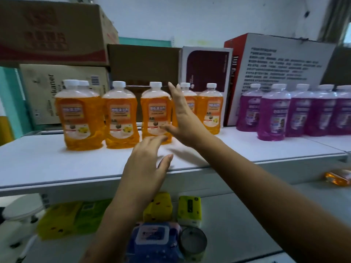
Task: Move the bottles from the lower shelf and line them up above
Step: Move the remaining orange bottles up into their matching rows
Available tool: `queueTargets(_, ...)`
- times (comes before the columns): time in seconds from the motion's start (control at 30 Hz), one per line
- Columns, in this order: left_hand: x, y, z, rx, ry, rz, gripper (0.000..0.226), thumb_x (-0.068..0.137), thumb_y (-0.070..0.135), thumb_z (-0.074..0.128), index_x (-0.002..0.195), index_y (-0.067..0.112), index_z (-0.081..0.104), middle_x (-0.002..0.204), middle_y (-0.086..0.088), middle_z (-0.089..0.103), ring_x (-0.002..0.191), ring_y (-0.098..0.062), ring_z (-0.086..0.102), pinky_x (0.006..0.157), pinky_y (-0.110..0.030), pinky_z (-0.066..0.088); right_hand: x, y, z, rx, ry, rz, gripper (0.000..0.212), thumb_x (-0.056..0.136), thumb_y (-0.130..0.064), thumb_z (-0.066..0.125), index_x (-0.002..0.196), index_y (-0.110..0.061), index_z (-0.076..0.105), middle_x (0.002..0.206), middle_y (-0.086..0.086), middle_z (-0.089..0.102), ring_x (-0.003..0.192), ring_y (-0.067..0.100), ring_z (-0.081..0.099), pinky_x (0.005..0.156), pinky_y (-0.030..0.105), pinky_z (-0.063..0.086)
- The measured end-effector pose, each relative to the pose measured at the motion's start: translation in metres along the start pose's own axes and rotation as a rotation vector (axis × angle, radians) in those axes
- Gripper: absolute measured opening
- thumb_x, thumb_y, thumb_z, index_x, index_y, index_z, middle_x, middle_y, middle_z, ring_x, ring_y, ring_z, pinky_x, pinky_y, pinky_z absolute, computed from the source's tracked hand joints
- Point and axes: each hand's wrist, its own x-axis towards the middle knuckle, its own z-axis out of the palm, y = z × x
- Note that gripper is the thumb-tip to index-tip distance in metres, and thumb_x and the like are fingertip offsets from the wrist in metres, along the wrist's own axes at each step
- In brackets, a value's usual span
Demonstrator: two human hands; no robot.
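Nothing is held in either grip. The right hand [181, 118] is raised with fingers straight and close together, thumb spread toward the third orange bottle [154, 112]; the fingers lie in front of the fourth orange bottle [188, 103], and whether either is touched cannot be told. The left hand [146, 162] is spread with relaxed fingers above the upper shelf [57, 164], its fingertips near the base of the third bottle; contact cannot be told.

Five orange bottles are seen in a front row on the upper shelf, all upright with white caps on top and labels turned forward; a sixth cap shows behind the first bottle [79, 114]. The second bottle [120, 114] stands just beside the first, and the fifth bottle [210, 109] stands further back at the right. To the right, purple bottles [271, 112] are lined up upright, also white-capped. One more orange bottle [338, 178] lies on its side at the right edge, below the upper shelf.

The label print is too blurred to be read. On a cardboard box [62, 92] behind the bottles, letters resembling "kaner" are seen running vertically. A white box [281, 67] carries lines of illegible small text.

On the lower shelf [237, 224], yellow packs [189, 209], a blue wipes pack [152, 240] and a round tin [192, 242] are seen.
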Motion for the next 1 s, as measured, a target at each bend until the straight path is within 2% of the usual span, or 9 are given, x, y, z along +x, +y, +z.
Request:
queueTargets(0.07,-0.002,0.014,0.003,-0.3,0.074,0.044,0.047,0.096,0.032,0.057,0.141,0.029,0.046,0.139,0.012,0.052,0.125,0.0,0.049,0.099,-0.021,0.047,-0.022,-0.007,-0.014,0.013,0.045,-0.029,0.095,0.092,-0.026,0.07,0.159,-0.03,0.003,0.169,0.0,-0.005,0.155,0.02,0.003,0.118,0.033,0.014)
queueTargets(0.17,-0.012,0.04,0.015,-0.551,0.096,0.12,0.045,0.094,0.041,0.055,0.137,0.038,0.045,0.134,0.022,0.052,0.123,0.001,0.052,0.092,-0.013,0.048,-0.067,-0.008,-0.048,0.055,0.135,-0.031,0.081,0.094,-0.02,0.064,0.158,-0.02,0.015,0.166,0.0,0.012,0.153,0.019,0.016,0.12,0.049,0.03)
queueTargets(0.27,-0.023,0.06,0.034,-0.657,0.07,0.167,0.044,0.09,0.052,0.051,0.133,0.049,0.043,0.131,0.027,0.053,0.122,-0.001,0.054,0.086,-0.012,0.05,-0.122,0.009,-0.087,0.028,0.304,0.055,0.07,0.094,-0.01,0.064,0.153,-0.017,0.026,0.16,0.001,0.026,0.138,0.015,0.043,0.107,0.034,0.048)
queueTargets(0.33,-0.029,0.072,0.053,-0.714,0.046,0.192,0.042,0.088,0.052,0.049,0.13,0.047,0.046,0.129,0.024,0.055,0.121,-0.005,0.056,0.085,-0.018,0.051,-0.162,0.023,-0.11,0.024,0.437,0.16,0.063,0.094,-0.003,0.062,0.148,-0.018,0.035,0.152,0.0,0.038,0.124,0.006,0.054,0.098,0.024,0.052)
queueTargets(0.43,-0.038,0.095,0.087,-0.707,-0.008,0.248,0.039,0.09,0.045,0.048,0.129,0.038,0.052,0.126,0.019,0.057,0.12,-0.01,0.057,0.09,-0.027,0.05,-0.22,0.042,-0.136,0.072,0.581,0.306,0.051,0.096,-0.007,0.058,0.142,-0.022,0.044,0.141,-0.006,0.05,0.123,0.002,0.056,0.094,0.018,0.051)
queueTargets(0.53,-0.05,0.128,0.126,-0.712,-0.103,0.298,0.038,0.091,0.039,0.049,0.127,0.029,0.055,0.125,0.017,0.055,0.121,-0.005,0.054,0.097,-0.023,0.045,-0.274,0.057,-0.152,0.09,0.636,0.441,0.05,0.096,-0.011,0.058,0.142,-0.025,0.045,0.14,-0.013,0.052,0.123,0.006,0.057,0.094,0.02,0.052)
queueTargets(0.73,-0.072,0.181,0.208,-0.802,-0.319,0.249,0.038,0.089,0.043,0.049,0.125,0.032,0.056,0.125,0.023,0.054,0.122,-0.004,0.053,0.096,-0.019,0.043,-0.361,0.09,-0.183,0.185,0.683,0.706,0.049,0.098,-0.008,0.058,0.129,-0.045,0.05,0.131,-0.03,0.054,0.118,0.001,0.06,0.086,0.013,0.051)
queueTargets(0.87,-0.078,0.221,0.262,-0.827,-0.42,0.168,0.035,0.087,0.046,0.05,0.121,0.039,0.056,0.122,0.021,0.056,0.118,-0.004,0.055,0.091,-0.012,0.044,-0.406,0.121,-0.217,0.175,0.688,0.841,0.045,0.098,-0.013,0.058,0.126,-0.048,0.052,0.127,-0.034,0.055,0.116,-0.005,0.059,0.08,0.007,0.049)
queueTargets(1.0,-0.083,0.261,0.318,-0.799,-0.509,0.14,0.032,0.088,0.038,0.053,0.119,0.044,0.055,0.121,0.03,0.053,0.117,0.005,0.052,0.086,-0.017,0.043,-0.452,0.158,-0.258,0.181,0.714,0.952,0.041,0.098,-0.021,0.059,0.121,-0.054,0.054,0.117,-0.038,0.058,0.109,-0.009,0.061,0.08,0.016,0.052)
